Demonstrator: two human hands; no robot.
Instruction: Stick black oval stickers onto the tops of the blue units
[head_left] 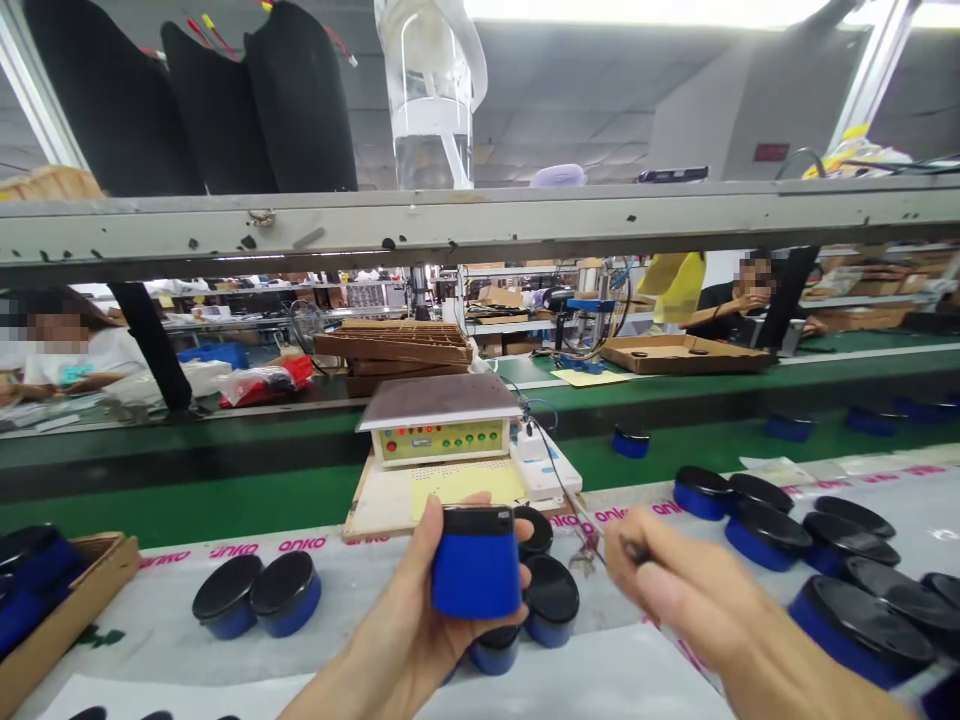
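My left hand [409, 610] is closed around a round blue casing with a black top [476, 570], held tilted above the bench with its blue side facing me. To the right, my right hand [686, 590] is closed, its fingers curled around something dark that mostly hides inside the fist. A thin dark line leads from near these fingers up toward the white power strip; I cannot tell whether it is a cord or part of what is held. Behind the held casing stand similar black-topped blue casings [553, 600], partly covered by my left hand.
Two casings [285, 595] stand left, several more [847, 540] right. A cardboard box [82, 590] of casings is at far left. Ahead are a control box with lit buttons [442, 440], a white power strip [547, 470] and a green conveyor belt [247, 500]. A shelf [525, 215] crosses overhead. Two people sit beyond.
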